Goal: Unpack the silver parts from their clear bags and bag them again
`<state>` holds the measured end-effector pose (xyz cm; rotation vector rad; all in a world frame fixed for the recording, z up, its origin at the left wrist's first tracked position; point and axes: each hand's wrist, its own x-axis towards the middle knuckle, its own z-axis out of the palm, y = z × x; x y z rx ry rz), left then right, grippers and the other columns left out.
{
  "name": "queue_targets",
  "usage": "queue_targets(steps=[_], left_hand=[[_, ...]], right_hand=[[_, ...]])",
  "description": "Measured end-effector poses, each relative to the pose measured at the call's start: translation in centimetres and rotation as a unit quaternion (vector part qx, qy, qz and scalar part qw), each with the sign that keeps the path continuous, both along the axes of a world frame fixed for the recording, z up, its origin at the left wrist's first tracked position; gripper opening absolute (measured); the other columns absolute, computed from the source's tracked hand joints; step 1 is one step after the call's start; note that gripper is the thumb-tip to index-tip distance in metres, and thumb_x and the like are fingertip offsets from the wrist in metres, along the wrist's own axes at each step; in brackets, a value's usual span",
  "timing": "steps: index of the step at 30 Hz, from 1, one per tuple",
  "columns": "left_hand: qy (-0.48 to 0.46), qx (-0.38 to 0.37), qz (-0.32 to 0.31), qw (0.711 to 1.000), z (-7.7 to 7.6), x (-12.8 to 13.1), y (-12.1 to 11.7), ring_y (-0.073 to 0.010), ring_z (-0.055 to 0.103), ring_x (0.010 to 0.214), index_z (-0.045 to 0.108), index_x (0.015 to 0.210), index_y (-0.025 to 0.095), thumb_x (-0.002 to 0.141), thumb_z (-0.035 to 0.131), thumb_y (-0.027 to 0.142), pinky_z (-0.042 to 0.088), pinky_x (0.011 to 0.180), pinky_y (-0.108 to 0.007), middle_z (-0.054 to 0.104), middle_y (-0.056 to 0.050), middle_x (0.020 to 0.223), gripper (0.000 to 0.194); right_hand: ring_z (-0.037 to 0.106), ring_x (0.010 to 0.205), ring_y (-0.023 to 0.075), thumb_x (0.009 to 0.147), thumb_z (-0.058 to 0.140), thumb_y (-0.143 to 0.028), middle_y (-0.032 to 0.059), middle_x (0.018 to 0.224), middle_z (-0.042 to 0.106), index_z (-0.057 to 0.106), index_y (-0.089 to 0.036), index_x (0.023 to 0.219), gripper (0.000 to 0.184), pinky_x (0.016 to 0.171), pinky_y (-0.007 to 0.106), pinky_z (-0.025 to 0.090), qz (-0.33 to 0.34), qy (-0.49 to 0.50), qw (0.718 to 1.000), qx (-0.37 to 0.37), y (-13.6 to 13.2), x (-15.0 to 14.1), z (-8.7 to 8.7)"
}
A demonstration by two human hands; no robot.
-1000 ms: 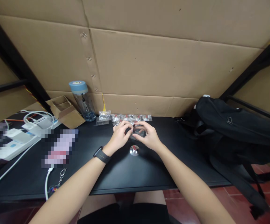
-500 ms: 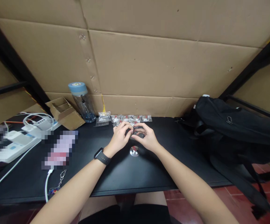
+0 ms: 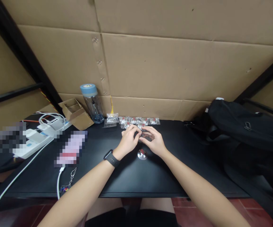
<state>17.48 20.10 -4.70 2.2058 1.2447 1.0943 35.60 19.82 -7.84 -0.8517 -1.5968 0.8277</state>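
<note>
My left hand point(image 3: 129, 139), with a black watch on the wrist, is closed in a pinch at its fingertips. Facing it, my right hand point(image 3: 153, 138) curls its thumb and fingers to the same spot. Between them is a thin, glinting piece that looks like a small clear plastic bag point(image 3: 141, 132), mostly hidden by the fingers. Just below the hands, a shiny round metal disc point(image 3: 142, 154) with a red mark lies on the black tabletop point(image 3: 127, 183). Behind the hands, similar discs in clear bags point(image 3: 133, 120) lie in rows, partly covered by my fingers.
Flat clear bags point(image 3: 112, 118) are stacked left of the rows. A blue-lidded bottle point(image 3: 93, 105) and an open cardboard box point(image 3: 77, 115) stand further left, near a power strip point(image 3: 36, 143), a blurred-out phone point(image 3: 71, 148) and a keychain point(image 3: 71, 178). A black backpack point(image 3: 252, 129) fills the right side.
The whole view has shifted, so everything appears a little further right. Both hands stay together at the same place above the disc, with only slight finger movement.
</note>
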Motion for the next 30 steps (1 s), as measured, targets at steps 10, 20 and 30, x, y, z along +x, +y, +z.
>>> queue_targets(steps=[10, 20, 30], left_hand=[[0.042, 0.03, 0.028, 0.998, 0.8, -0.2, -0.5, -0.0217, 0.058, 0.108, 0.066, 0.093, 0.023, 0.096, 0.057, 0.023, 0.035, 0.084, -0.037, 0.066, -0.003, 0.108, 0.01], [0.062, 0.089, 0.062, 0.992, 0.7, -0.3, -0.4, -0.0238, 0.057, 0.114, 0.068, 0.096, 0.025, 0.095, 0.061, 0.027, 0.031, 0.087, -0.04, 0.068, -0.004, 0.112, 0.007], [0.019, 0.068, -0.012, 0.997, 1.2, -0.9, 0.0, -0.0229, 0.057, 0.119, 0.066, 0.112, 0.026, 0.099, 0.055, 0.037, 0.038, 0.1, -0.039, 0.067, -0.004, 0.121, 0.02]], right_hand=[[0.073, 0.099, 0.023, 0.079, 0.083, -0.038, 0.011, 0.133, 0.06, 0.068, -0.024, 0.124, 0.05, 0.092, 0.039, 0.063, -0.001, 0.023, 0.999, -0.031, -0.4, -0.3, 0.5], [0.065, 0.097, 0.0202, 0.096, 0.061, -0.046, 0.0071, 0.105, 0.066, 0.067, -0.022, 0.097, 0.025, 0.077, 0.03, 0.056, 0.004, -0.146, 0.989, -0.004, -0.4, 1.0, 2.9], [0.06, 0.092, 0.0172, 0.098, 0.057, -0.042, 0.006, 0.104, 0.058, 0.067, -0.021, 0.095, 0.023, 0.074, 0.028, 0.052, 0.002, -0.203, 0.979, 0.019, -0.2, 1.7, 3.1]])
